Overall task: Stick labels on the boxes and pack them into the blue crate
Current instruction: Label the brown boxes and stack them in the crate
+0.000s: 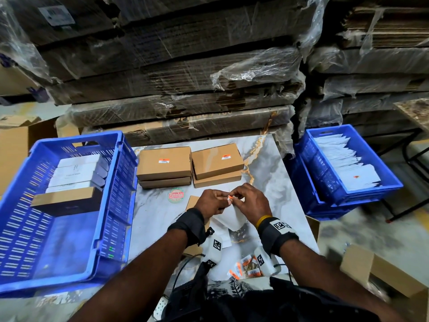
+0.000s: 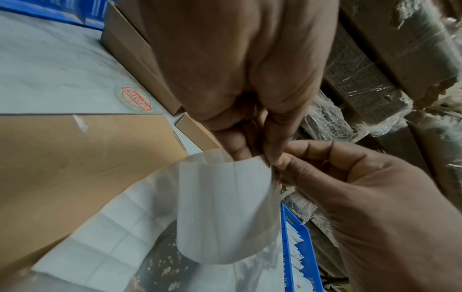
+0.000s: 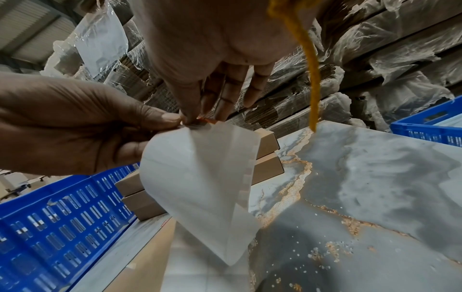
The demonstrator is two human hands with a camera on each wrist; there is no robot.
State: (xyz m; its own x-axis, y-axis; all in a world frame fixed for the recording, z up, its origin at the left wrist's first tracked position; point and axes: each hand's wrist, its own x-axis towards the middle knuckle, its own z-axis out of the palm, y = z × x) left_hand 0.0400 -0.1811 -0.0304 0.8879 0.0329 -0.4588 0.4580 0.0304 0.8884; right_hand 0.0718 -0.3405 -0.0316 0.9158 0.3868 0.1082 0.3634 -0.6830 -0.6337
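Label (image 1: 229,197), small, orange and white, sits between both hands above the table (image 1: 274,173), at the top edge of a white backing sheet (image 1: 229,217); left hand (image 1: 210,203) pinches that sheet edge, thumb against fingers; right hand (image 1: 249,202) pinches at the label itself, thumb and forefinger closed on it, other fingers loosely extended; sheet hangs curled below the two grips (image 2: 225,209); a flat brown box (image 1: 193,201) lies on the table just under the left hand; two stacks of brown boxes (image 1: 164,162) (image 1: 217,160) stand behind, each top box bearing an orange label; blue crate (image 1: 21,228) at left holds white boxes and one brown box; second blue crate (image 1: 329,182) at right holds white sheets; loose labels (image 1: 246,267) near the table's front edge.
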